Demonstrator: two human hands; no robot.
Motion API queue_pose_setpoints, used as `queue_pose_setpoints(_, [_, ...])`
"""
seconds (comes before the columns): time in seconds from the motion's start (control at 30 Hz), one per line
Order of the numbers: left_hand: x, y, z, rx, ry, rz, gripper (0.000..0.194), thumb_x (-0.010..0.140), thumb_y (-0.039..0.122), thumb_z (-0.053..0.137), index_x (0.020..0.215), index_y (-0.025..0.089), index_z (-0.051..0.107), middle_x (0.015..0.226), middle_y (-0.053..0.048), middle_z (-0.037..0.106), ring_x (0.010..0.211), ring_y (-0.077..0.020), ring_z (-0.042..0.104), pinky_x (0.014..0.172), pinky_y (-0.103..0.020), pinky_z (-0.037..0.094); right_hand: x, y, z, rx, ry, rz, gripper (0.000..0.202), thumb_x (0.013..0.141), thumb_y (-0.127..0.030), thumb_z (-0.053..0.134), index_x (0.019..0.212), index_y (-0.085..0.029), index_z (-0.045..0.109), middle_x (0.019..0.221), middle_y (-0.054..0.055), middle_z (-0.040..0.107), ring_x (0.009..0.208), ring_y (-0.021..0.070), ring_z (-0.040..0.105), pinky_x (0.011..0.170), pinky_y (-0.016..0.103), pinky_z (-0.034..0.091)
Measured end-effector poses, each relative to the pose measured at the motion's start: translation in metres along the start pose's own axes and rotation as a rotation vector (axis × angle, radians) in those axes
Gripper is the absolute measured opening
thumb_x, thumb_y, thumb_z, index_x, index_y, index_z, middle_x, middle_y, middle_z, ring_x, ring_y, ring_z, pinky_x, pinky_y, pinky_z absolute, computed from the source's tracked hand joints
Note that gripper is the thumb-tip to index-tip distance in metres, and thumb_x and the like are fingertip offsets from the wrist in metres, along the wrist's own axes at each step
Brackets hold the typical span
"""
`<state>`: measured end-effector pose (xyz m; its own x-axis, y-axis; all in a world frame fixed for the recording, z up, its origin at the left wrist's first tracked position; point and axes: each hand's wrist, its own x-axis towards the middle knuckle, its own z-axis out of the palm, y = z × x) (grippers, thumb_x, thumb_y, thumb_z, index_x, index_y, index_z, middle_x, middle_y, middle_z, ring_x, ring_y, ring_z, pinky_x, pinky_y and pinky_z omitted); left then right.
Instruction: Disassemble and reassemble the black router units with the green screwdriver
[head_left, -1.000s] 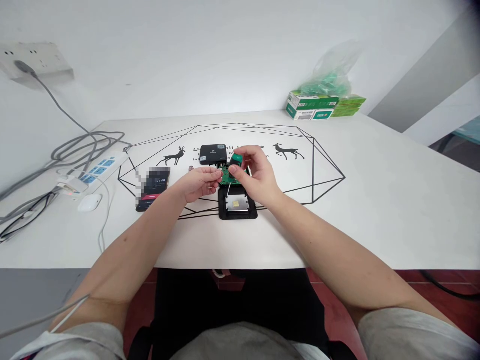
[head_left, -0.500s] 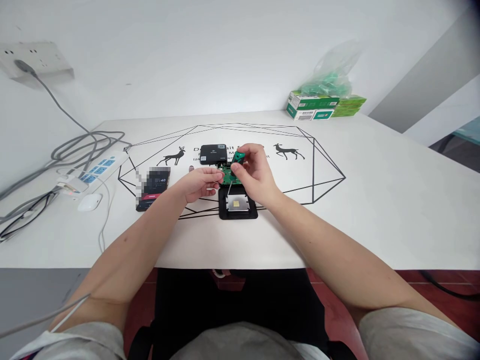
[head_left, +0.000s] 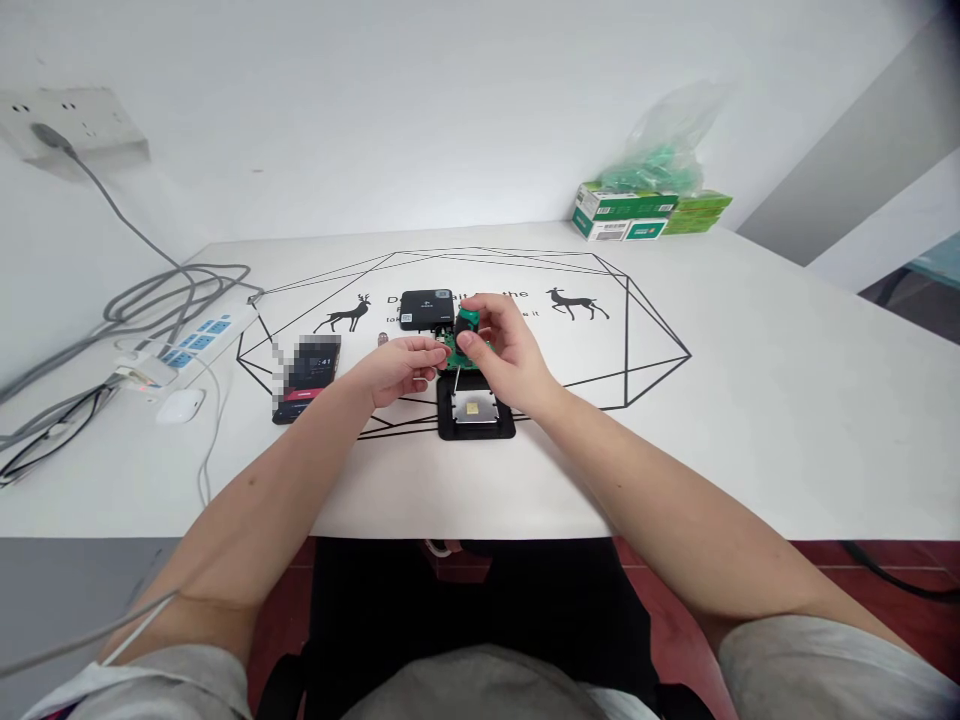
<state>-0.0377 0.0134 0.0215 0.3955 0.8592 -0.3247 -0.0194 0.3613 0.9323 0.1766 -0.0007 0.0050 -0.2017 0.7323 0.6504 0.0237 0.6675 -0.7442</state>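
My right hand point(head_left: 510, 350) is closed on a green and black screwdriver point(head_left: 467, 325), its thin metal shaft pointing down. Under the screwdriver lies a green circuit board point(head_left: 469, 364), partly hidden by both hands. My left hand point(head_left: 405, 370) touches the board's left edge with thumb and forefinger pressed together. Nearer to me, an open black casing point(head_left: 446, 428) holds a silver metal plate point(head_left: 486, 408) with a pale yellow square; the shaft's tip is over its upper left part. A black square lid point(head_left: 426, 309) lies behind the board.
A phone point(head_left: 311, 375), a white earphone case point(head_left: 180, 405), a power strip point(head_left: 214, 335) and coiled grey cables point(head_left: 180, 290) are at the left. Green and white boxes point(head_left: 630, 208) with a plastic bag point(head_left: 667, 150) stand at the back right.
The screwdriver's handle has moved slightly left and stands more upright. My right hand has shifted a little with it. My left hand has hardly moved.
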Motion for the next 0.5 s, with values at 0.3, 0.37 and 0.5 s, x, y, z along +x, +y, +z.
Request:
queue_pose_setpoints(0.3, [-0.0015, 0.0006, 0.0048, -0.002, 0.029, -0.021, 0.024, 0.082, 0.027, 0.098, 0.086, 0.014, 0.077, 0.088, -0.004, 0.070, 0.066, -0.0084, 0.055, 0.061, -0.023, 0.044, 0.0006, -0.0021, -0.0032, 0.005, -0.006, 0.022, 0.040, 0.103, -0.060, 0.064, 0.135, -0.035, 0.063, 0.129, 0.005, 0.070, 0.115, 0.0240, 0.068, 0.099, 0.048, 0.063])
queue_pose_setpoints(0.37, [-0.0007, 0.0013, 0.0062, -0.012, 0.071, -0.054, 0.019, 0.087, 0.026, 0.092, 0.084, 0.013, 0.077, 0.087, -0.005, 0.071, 0.066, -0.0089, 0.056, 0.062, -0.024, 0.045, 0.0004, -0.0031, -0.0044, 0.051, -0.017, 0.025, 0.037, 0.106, -0.059, 0.058, 0.136, -0.036, 0.062, 0.134, 0.005, 0.071, 0.124, 0.0252, 0.069, 0.106, 0.051, 0.062])
queue_pose_setpoints(0.5, [-0.0010, 0.0047, 0.0092, -0.036, 0.131, -0.106, 0.018, 0.098, 0.029, 0.079, 0.088, 0.013, 0.079, 0.086, -0.006, 0.072, 0.065, -0.0104, 0.058, 0.061, -0.025, 0.046, 0.0015, -0.0002, -0.0041, 0.020, -0.004, -0.007, 0.034, 0.108, -0.055, 0.058, 0.135, -0.036, 0.062, 0.120, 0.004, 0.072, 0.112, 0.0230, 0.072, 0.099, 0.048, 0.062])
